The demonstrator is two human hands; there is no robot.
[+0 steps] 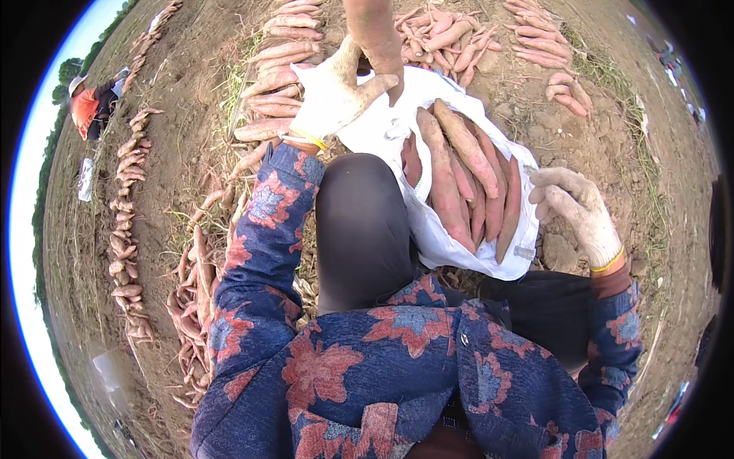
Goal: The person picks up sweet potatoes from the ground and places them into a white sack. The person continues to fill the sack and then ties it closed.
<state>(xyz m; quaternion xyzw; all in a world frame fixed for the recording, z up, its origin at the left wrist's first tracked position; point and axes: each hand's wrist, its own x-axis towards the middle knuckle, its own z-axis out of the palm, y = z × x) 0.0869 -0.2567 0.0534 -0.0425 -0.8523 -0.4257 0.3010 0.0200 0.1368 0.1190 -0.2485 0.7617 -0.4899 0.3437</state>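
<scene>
My left hand [335,94], in a pale knit glove with a yellow cuff, grips a large sweet potato [375,37] between fingers and thumb. The sweet potato's lower end hangs over the far left part of a white woven bag [459,92]. Several long reddish sweet potatoes [467,178] lie side by side inside the bag's wide mouth. Beside the bag's right rim is my right hand [573,201], gloved too, with its fingers loosely bent and nothing visible in them. My dark-trousered knee [361,229] is against the bag's left side.
A row of sweet potatoes [281,74] runs along the soil left of the bag, with a tangled heap [192,310] nearer me. Beyond the bag lies another pile [447,40]; a further row [539,34] is at right. A person in orange [92,106] crouches far left.
</scene>
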